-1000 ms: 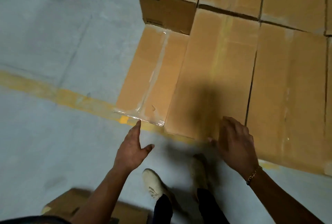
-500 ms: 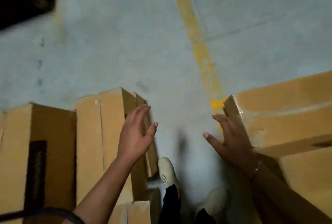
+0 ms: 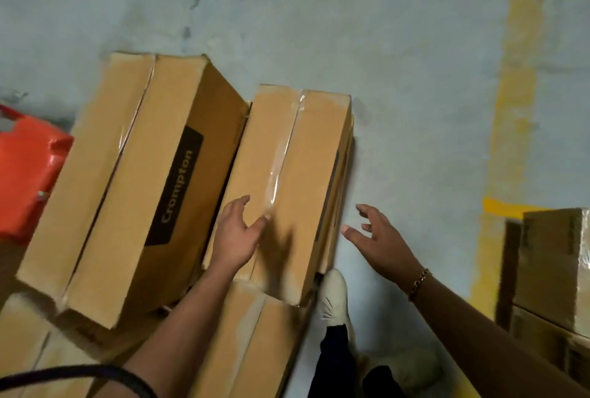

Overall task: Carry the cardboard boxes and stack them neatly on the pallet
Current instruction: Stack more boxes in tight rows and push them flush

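L hand (image 3: 236, 238) flat on top of taped box (image 3: 287, 180), fingers straight, thumb near tape seam; not gripping. R hand (image 3: 380, 241) just right of that box, over floor (image 3: 319, 14), fingers spread & loose, holding nothing; bracelet (image 3: 418, 282) on wrist. Taped box lies atop lower box (image 3: 255, 333), touching tilted Crompton box (image 3: 127, 190) on its left. Stacked boxes (image 3: 552, 257) at right edge, near yellow line (image 3: 517, 94). Orange item (image 3: 28, 180) far left, cut off by frame. Pale shoe (image 3: 333, 297) by taped box's near corner.
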A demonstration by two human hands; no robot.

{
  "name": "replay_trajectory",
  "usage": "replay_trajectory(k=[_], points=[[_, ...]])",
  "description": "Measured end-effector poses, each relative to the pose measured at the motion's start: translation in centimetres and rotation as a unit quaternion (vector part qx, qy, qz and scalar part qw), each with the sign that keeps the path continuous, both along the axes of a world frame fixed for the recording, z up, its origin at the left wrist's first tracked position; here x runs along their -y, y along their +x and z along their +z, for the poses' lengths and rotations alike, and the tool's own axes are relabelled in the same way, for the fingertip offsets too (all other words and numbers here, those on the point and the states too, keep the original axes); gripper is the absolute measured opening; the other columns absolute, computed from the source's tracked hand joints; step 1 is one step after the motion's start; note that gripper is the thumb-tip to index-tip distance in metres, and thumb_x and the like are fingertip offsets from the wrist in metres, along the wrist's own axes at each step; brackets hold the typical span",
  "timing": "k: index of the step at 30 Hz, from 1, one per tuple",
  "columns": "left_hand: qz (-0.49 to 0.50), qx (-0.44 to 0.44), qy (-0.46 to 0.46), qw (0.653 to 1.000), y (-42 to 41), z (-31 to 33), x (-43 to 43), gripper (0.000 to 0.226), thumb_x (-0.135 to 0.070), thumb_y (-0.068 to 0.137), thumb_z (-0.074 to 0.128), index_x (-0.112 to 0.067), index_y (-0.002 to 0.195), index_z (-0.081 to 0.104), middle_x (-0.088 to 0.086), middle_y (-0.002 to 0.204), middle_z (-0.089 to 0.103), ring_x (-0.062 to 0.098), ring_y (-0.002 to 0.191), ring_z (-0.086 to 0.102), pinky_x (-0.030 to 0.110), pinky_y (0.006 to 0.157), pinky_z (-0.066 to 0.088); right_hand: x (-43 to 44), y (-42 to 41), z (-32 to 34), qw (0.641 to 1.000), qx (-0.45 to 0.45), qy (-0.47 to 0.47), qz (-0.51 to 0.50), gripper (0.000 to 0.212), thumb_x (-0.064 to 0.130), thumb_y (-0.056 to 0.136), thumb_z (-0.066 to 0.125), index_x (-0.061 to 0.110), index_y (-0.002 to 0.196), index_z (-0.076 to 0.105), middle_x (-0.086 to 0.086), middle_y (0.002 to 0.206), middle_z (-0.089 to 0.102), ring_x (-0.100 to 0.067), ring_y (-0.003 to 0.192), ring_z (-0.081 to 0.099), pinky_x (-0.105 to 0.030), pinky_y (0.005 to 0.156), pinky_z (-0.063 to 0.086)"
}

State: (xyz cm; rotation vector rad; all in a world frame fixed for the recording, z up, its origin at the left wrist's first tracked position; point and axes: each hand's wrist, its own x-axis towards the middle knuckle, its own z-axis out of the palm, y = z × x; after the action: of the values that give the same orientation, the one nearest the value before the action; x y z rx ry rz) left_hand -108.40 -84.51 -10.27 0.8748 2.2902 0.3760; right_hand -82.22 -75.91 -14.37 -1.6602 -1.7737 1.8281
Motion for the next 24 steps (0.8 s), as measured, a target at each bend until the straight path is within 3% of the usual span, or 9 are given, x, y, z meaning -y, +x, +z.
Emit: replay_trajectory(k=[9,13,18,21,24], points=[[0.043,0.030,-0.125,0.991,-8.4,-7.0,0.9,0.079,-0.047,0.099,0.061,-0.020,0.163,0.025,0.000,0.168,0.024,0.027,0.153,0.026,0.048,0.123,0.026,1.3,-7.7,-7.0,0.989,0.025,-0.139,-0.042,0.077,0.049,0.094,0.065,0.023,0.158,0.030,-0.002,0.161,0.037,-0.022,0.142,0.043,-0.033,0.107,0.035],[0.049,0.040,-0.135,0.989,-10.3,-9.9,0.6,0.084,-0.051,0.094,0.066,-0.019,0.162,0.026,0.004,0.163,0.030,0.033,0.147,0.034,0.053,0.120,0.030,1.5,-9.7,-9.2,0.983,0.019,-0.167,-0.073,0.068,0.046,0.095,0.066,0.025,0.153,0.036,0.005,0.149,0.049,-0.015,0.125,0.051,-0.032,0.104,0.039],[0.045,0.021,-0.139,0.989,-10.4,-11.9,0.1,0.101,-0.055,0.090,0.071,-0.019,0.164,0.013,0.007,0.166,0.020,0.037,0.150,0.026,0.059,0.121,0.025,1.6,-11.1,-11.4,0.970,0.023,-0.217,-0.106,0.073,0.051,0.092,0.067,0.027,0.153,0.035,0.002,0.150,0.049,-0.024,0.132,0.052,-0.052,0.109,0.045],[0.047,0.013,-0.159,0.986,-9.9,-12.4,-0.6,0.106,-0.058,0.089,0.069,-0.018,0.165,0.007,0.006,0.170,0.013,0.035,0.154,0.012,0.054,0.123,0.014,2.0,-11.5,-12.0,0.966,0.020,-0.233,-0.107,0.087,0.066,0.075,0.070,0.031,0.148,0.038,0.005,0.141,0.057,-0.022,0.124,0.058,-0.052,0.105,0.050],[0.069,0.020,-0.150,0.986,-9.8,-12.1,-1.5,0.101,-0.056,0.090,0.069,-0.018,0.165,0.012,0.007,0.169,0.018,0.036,0.152,0.014,0.050,0.123,0.016,2.6,-11.2,-13.0,0.963,0.002,-0.229,-0.144,0.100,0.071,0.056,0.075,0.034,0.141,0.039,0.001,0.137,0.061,-0.023,0.119,0.063,-0.053,0.100,0.054]])
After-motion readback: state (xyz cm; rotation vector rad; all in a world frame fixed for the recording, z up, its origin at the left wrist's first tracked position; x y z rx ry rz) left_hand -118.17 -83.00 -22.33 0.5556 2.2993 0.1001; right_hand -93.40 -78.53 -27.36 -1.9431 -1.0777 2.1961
